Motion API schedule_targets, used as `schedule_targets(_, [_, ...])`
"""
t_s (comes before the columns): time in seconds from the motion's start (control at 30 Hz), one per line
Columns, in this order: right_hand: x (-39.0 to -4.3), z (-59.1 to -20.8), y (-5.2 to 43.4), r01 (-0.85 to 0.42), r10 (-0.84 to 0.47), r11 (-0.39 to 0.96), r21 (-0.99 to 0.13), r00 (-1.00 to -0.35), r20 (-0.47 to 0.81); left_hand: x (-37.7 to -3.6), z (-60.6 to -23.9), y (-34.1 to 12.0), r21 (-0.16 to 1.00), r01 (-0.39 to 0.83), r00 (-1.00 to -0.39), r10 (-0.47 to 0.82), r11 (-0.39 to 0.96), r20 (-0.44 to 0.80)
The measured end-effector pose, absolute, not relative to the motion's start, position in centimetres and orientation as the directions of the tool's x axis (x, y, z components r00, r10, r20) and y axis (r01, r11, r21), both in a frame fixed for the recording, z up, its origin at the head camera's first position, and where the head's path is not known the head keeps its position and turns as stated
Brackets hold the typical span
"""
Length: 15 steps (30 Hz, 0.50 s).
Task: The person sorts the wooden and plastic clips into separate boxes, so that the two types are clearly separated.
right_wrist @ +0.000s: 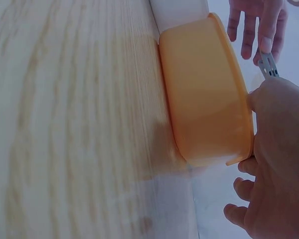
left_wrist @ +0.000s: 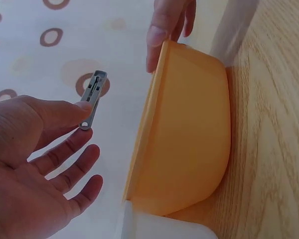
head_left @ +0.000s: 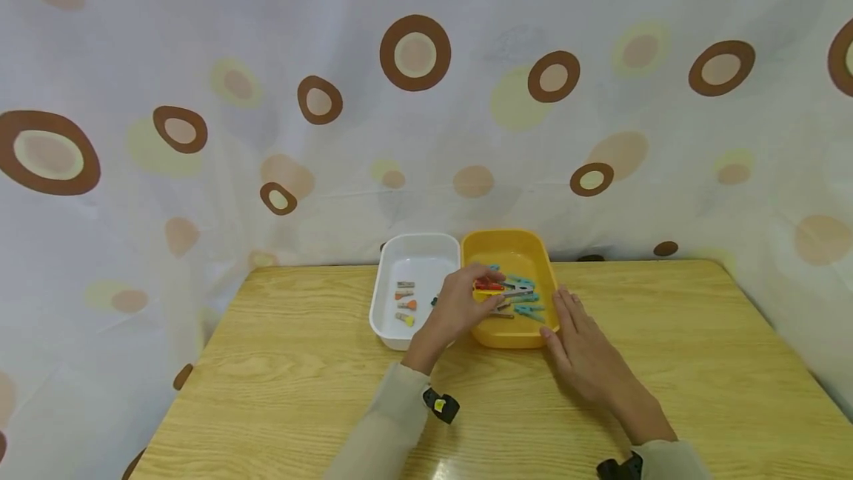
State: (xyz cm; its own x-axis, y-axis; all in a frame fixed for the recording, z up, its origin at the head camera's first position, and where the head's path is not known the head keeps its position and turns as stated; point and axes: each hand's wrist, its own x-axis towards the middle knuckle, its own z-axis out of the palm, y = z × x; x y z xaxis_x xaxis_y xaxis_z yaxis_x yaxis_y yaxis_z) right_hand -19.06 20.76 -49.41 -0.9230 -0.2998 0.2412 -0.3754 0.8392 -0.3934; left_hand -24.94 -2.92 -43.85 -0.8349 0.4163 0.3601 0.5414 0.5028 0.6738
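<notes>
A: Starting at the left of the desk [head_left: 280,361], we see the white tray [head_left: 389,295] with a few small clothespins [head_left: 405,304] lying in it, orange- and yellow-tipped. Why is it pushed up against the yellow tray [head_left: 543,272]?

B: We'd judge it keeps both within one short reach; their walls touch. Our left hand [head_left: 460,306] hovers across that seam, palm down, its grip pinching a grey clothespin [left_wrist: 92,99] between thumb and forefinger while the other fingers spread loose.

A: And the pin sits where?

B: Above the yellow tray's left rim, clear of the pile of teal pins [head_left: 526,298] and the red one [head_left: 489,285] inside.

A: Then the right hand [head_left: 586,354]?

B: It lies on the desk with straight fingers, grip released, fingertips against the yellow tray's right wall, probably to steady it.
</notes>
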Motion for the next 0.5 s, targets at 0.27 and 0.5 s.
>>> schedule_targets(0.27, [-19.1,-49.6,20.9,-0.372,-0.296,0.841,-0.393,-0.924,0.242,-27.0,-44.0,-1.6,0.663,0.534,-0.842,0.401,0.524,0.361])
schedule_targets(0.5, [-19.2,-49.7,20.8,-0.377,-0.296,0.839,-0.391,-0.921,0.252,-28.6,-43.9,-1.1,0.68,0.508,-0.857,0.391,0.528,0.337])
